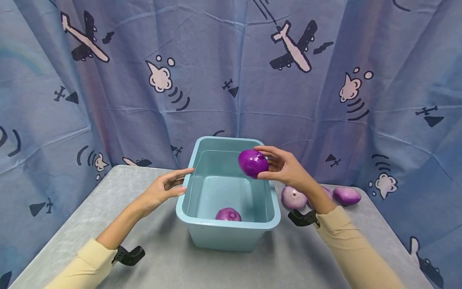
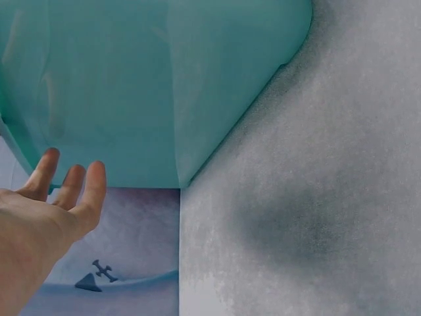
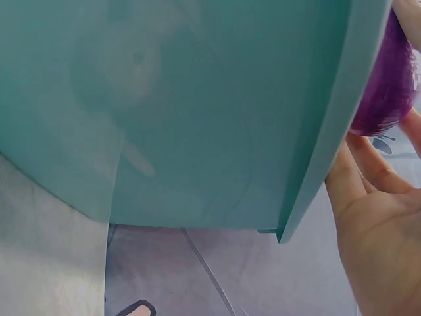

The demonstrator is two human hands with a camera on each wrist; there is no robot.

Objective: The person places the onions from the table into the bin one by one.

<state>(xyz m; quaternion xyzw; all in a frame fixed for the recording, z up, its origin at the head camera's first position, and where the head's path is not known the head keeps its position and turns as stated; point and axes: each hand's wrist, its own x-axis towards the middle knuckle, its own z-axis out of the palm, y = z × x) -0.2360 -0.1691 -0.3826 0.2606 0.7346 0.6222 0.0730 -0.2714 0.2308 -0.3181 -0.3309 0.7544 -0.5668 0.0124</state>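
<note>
A deep purple, shiny red onion [image 1: 250,163] is gripped between the thumb and fingers of my right hand [image 1: 285,170], above the right side of a light blue plastic tub [image 1: 231,225]. In the right wrist view, the tub wall [image 3: 197,131] partly hides this onion [image 3: 388,85]. A second red onion [image 1: 228,215] lies inside the tub near its front wall. My left hand [image 1: 160,192] is at the tub's left rim with fingers extended and holds nothing. The left wrist view has that hand [image 2: 59,210] beside the tub's outer wall [image 2: 131,99].
To the right of the tub, several red onions lie on the grey table [image 1: 151,257], among them a pale one [image 1: 291,197] and a purple one [image 1: 346,196]. My right forearm partly covers this group. A blue curtain [image 1: 216,80] with airplane prints hangs behind and beside the table.
</note>
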